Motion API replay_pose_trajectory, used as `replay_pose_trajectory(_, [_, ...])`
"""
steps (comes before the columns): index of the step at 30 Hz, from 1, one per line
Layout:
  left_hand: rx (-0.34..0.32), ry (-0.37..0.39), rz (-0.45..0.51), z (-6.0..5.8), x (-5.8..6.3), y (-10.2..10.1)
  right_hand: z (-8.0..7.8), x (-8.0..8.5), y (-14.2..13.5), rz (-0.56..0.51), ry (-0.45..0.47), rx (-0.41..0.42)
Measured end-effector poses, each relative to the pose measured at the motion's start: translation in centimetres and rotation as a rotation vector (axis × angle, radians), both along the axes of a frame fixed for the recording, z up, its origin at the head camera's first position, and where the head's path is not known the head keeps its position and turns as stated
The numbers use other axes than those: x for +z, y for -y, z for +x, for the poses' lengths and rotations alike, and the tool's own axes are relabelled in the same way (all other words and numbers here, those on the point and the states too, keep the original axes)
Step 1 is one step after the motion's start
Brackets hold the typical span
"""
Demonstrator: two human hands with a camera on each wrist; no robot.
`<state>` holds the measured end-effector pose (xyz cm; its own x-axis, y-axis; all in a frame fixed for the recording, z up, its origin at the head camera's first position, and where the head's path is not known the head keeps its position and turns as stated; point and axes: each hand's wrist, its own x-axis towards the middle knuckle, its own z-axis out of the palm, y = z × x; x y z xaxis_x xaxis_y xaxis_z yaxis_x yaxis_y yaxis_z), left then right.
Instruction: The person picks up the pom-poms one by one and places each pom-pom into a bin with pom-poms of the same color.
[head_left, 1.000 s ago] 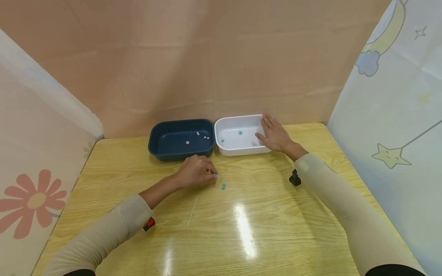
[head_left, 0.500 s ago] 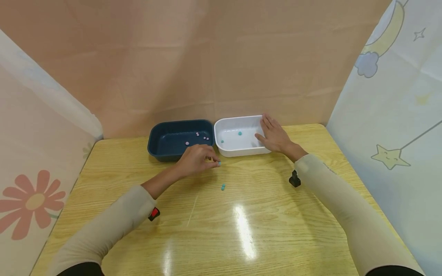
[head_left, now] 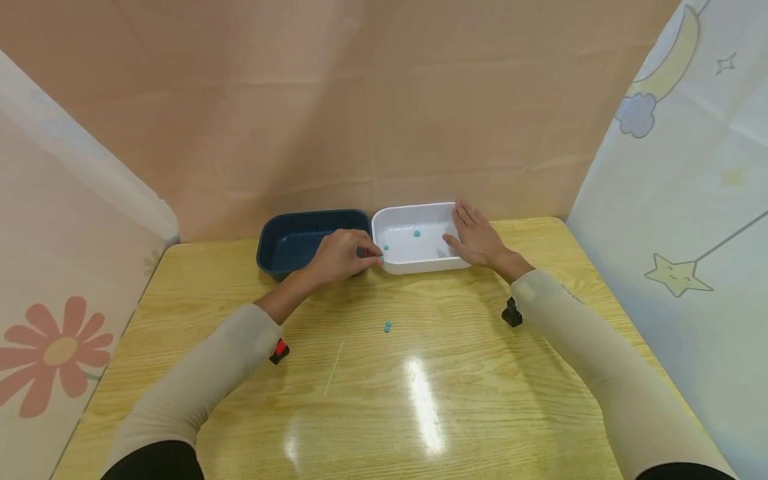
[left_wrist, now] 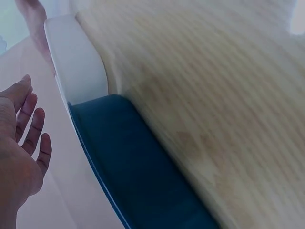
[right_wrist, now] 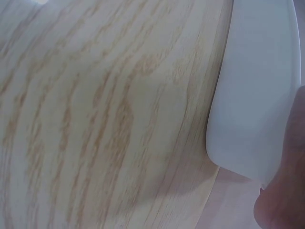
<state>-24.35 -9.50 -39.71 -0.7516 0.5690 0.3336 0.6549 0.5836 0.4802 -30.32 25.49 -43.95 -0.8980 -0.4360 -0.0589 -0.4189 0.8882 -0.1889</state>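
Observation:
Between thumb and forefinger my left hand [head_left: 343, 255] pinches a small turquoise bead [head_left: 381, 258], held at the front left corner of the white tray [head_left: 427, 265]. In the left wrist view the left hand [left_wrist: 21, 143] is raised above the trays, its other fingers loosely bent. My right hand [head_left: 478, 238] rests with straight fingers on the right end of the white tray. Two turquoise beads [head_left: 417, 233] lie apart inside that tray. On the table, a couple more turquoise beads [head_left: 387, 326] sit close together. The left hand hides part of the dark blue tray's inside.
The dark blue tray [head_left: 288, 220] stands against the white tray's left side. Both are at the back of the wooden table [head_left: 480, 373], near a tan backdrop [head_left: 372, 107]. Printed cloths [head_left: 708, 200] flank the table. A black clip [head_left: 512, 313] is at the right forearm.
My left hand has lifted the pinched bead from near the table beads and carried it away from me to the white tray's corner. My right hand has stayed on the tray.

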Motion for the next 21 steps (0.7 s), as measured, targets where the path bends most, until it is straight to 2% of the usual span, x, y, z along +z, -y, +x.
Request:
replay_pose_trajectory(4, [0.031, 0.007, 0.024, -0.9, 0.2, 0.0, 0.0, 0.1, 0.1, -0.008, 0.003, -0.003])
replay_pose_trajectory(14, [0.159, 0.058, -0.011, -2.8, 0.7, -0.3, 0.0, 0.0, 0.2, -0.013, -0.003, 0.001])
replay_pose_trajectory(21, [0.187, 0.076, -0.010, -4.2, 0.9, -0.6, -0.1, -0.1, 0.1, -0.007, -0.008, 0.008])
